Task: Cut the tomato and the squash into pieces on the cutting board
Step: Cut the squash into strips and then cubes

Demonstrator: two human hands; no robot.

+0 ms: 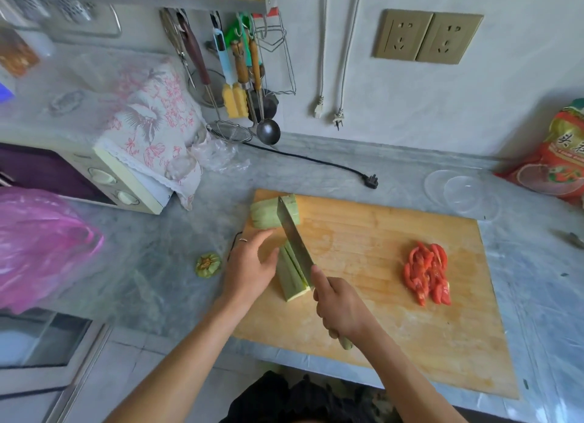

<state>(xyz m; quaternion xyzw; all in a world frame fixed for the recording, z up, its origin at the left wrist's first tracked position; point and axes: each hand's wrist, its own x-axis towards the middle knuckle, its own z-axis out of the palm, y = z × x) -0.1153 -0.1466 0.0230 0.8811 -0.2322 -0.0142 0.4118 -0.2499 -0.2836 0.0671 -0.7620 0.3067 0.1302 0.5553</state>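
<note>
A wooden cutting board [379, 312] lies on the grey counter. Red tomato slices [427, 273] are heaped on its right half. A pale green squash length [290, 275] lies at the board's left, split lengthwise, with the cleaver blade [294, 239] standing in the cut. My right hand [339, 305] grips the cleaver's handle. My left hand [249, 266] rests against the left side of this squash piece, fingers relaxed. A second squash chunk [268, 212] sits at the board's far left corner, partly behind the blade tip.
A cut squash stem end [208, 264] lies on the counter left of the board. A microwave [94, 176] under a floral cloth, a pink bag [41, 245], a black plug [371, 181], clear bowls [461, 191] and a red sack [556, 157] ring the board.
</note>
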